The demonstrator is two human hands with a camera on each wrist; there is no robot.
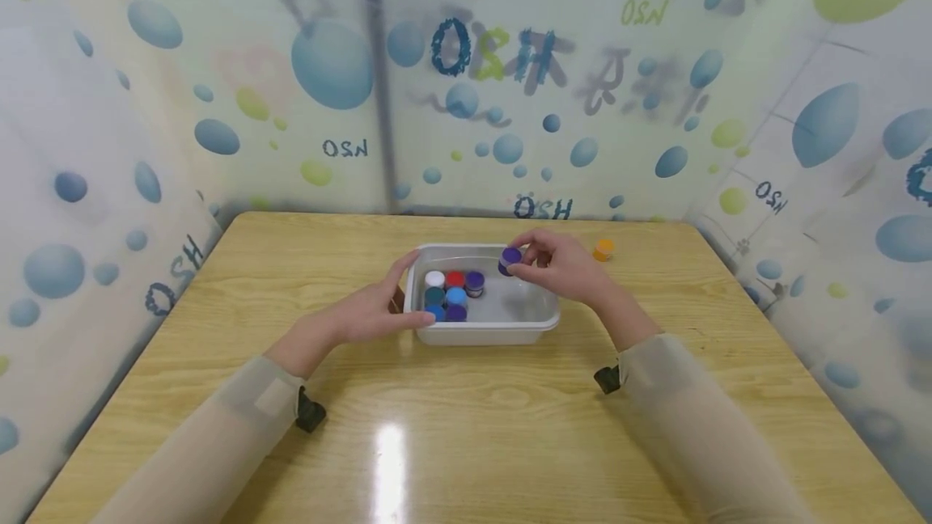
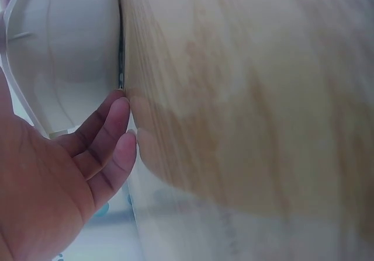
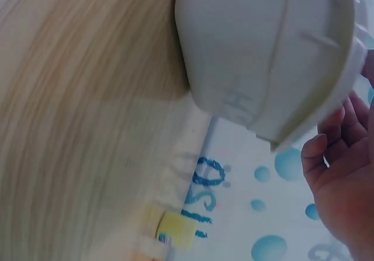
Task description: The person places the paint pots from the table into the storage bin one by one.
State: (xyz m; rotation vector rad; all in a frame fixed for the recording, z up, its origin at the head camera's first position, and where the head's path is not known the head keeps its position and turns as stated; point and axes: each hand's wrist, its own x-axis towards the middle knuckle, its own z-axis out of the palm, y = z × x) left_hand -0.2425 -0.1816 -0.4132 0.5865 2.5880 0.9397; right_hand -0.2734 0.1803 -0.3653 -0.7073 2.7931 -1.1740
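Observation:
A white plastic box (image 1: 480, 335) stands on the table, with several small jars in its left half: white, red, teal, blue and purple lids. My left hand (image 1: 367, 310) grips the box's left end, thumb along the front rim and index finger at the back corner. In the left wrist view, the other fingers (image 2: 99, 138) bend beside the box wall near the tabletop. Between thumb and fingertips, my right hand (image 1: 564, 265) pinches a small purple-lidded jar (image 1: 510, 260) over the box's right half. The box wall hides that jar in the right wrist view.
A small orange-lidded jar (image 1: 603, 250) stands on the wooden table (image 1: 466, 411), behind and right of the box. Patterned walls (image 1: 451, 144) rise behind and at both sides of the table. Both wrists wear dark camera mounts (image 1: 310, 411).

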